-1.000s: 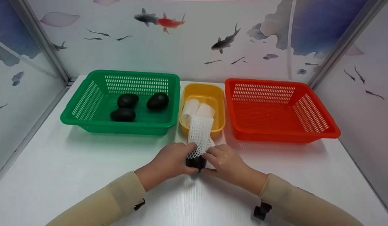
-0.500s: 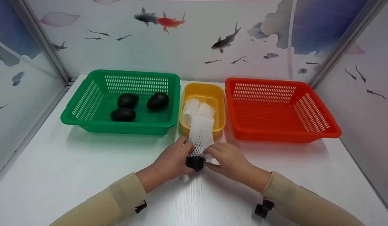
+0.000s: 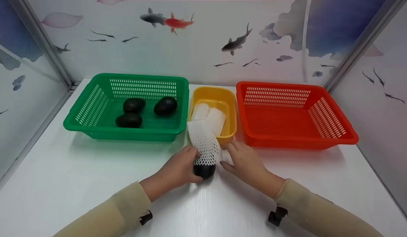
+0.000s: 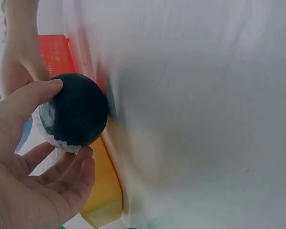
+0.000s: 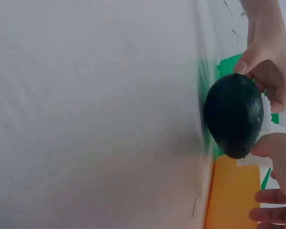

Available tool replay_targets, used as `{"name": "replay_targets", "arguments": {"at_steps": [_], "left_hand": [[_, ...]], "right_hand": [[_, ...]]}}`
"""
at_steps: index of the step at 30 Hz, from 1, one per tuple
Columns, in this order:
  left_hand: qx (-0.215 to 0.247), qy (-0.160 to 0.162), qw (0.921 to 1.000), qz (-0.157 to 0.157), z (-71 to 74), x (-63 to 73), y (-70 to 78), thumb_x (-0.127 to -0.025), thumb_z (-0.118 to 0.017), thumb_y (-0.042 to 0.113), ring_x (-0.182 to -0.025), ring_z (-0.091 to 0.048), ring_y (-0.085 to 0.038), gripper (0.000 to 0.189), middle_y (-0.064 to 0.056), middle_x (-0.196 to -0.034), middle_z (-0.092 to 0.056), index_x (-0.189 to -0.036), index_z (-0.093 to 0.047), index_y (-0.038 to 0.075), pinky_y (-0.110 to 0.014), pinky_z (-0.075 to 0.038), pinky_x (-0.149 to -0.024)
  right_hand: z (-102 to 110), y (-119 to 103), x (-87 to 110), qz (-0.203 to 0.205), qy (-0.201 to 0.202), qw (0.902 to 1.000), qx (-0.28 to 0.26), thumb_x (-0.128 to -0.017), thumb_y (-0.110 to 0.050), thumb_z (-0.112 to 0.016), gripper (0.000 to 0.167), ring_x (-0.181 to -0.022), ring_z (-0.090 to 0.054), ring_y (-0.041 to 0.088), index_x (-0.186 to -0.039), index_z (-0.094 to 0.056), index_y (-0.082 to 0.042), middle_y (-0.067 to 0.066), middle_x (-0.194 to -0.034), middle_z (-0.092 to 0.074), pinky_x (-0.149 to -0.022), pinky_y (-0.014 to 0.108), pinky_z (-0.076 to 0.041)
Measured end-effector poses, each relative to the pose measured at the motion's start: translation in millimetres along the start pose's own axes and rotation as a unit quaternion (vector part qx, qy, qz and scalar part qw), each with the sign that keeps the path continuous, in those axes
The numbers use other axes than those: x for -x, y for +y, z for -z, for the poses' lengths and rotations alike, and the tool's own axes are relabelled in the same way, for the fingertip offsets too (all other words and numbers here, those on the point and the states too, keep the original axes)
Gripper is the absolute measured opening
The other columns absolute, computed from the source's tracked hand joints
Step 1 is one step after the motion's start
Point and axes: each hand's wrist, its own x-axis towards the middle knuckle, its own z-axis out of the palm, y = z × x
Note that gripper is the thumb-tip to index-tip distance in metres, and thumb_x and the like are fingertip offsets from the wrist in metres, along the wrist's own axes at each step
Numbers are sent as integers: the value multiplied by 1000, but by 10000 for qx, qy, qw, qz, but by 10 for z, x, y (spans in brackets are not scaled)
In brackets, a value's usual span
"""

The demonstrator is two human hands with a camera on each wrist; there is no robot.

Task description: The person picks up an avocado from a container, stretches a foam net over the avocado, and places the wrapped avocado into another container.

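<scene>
A dark avocado (image 3: pixel 204 171) lies on the white table (image 3: pixel 203 210) with a white foam net sleeve (image 3: pixel 205 141) partly drawn over its far end. My left hand (image 3: pixel 177 166) grips the avocado and sleeve edge from the left, thumb on the near side. In the left wrist view the bare round end of the avocado (image 4: pixel 78 109) faces the camera, sleeve edge beneath it. On the other side, my right hand (image 3: pixel 249 164) has its thumb at the sleeve's right edge, fingers spread apart. The right wrist view shows that thumb by the avocado's (image 5: pixel 234 114) narrow end.
Behind the hands, a yellow bin (image 3: pixel 229 102) holds more white net sleeves (image 3: pixel 216 120). To its left, a green basket (image 3: pixel 131 132) contains three dark avocados (image 3: pixel 165 106). A red basket (image 3: pixel 279 121) stands at the right. A printed fish wall (image 3: pixel 203 62) closes off the back.
My right hand has loosened from the sleeve and shifted slightly right, its fingers spreading. The sleeve's far end has swung left over the yellow bin's corner. The left hand keeps its grip.
</scene>
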Motion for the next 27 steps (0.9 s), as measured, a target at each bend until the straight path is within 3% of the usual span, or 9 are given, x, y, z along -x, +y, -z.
{"name": "replay_targets", "arguments": {"at_steps": [4,12,19,27], "left_hand": [[128,-4,9999,-6,-17,4,-27,-70,-89,20,-97,-51,-15,54,1,-104,-52,-106,-49,12,-33,-48,-88],[290,43,9995,-70,-27,-12,-31,-71,-88,19,-107,-55,-17,62,-4,-117,-58,-116,-47,11,-35,-47,-94],[351,29,9991,255,-61,-60,45,-68,-91,29,-112,-52,-18,75,-5,-123,-55,-125,-45,12,-36,-43,-101],[43,44,9997,254,-100,-83,109,-72,-88,28,-104,-53,-18,63,-4,-114,-54,-115,-46,11,-34,-46,-95]], "right_hand": [[-34,-9,-23,-339,-437,9985,-52,-83,-25,-75,34,-85,-62,27,-109,-57,-11,5,-96,-66,-72,40,-52],[-24,-20,-75,-349,-785,9955,-392,-86,-18,-72,32,-96,-64,26,-114,-60,-9,5,-104,-68,-86,44,-50],[-33,-31,-90,-365,-855,9948,-423,-87,-20,-72,30,-94,-64,26,-113,-62,-10,4,-101,-69,-85,45,-50],[-54,-4,-129,-318,-657,9972,-156,-88,-14,-69,15,-83,-65,27,-101,-63,-11,6,-90,-69,-76,41,-52]]}}
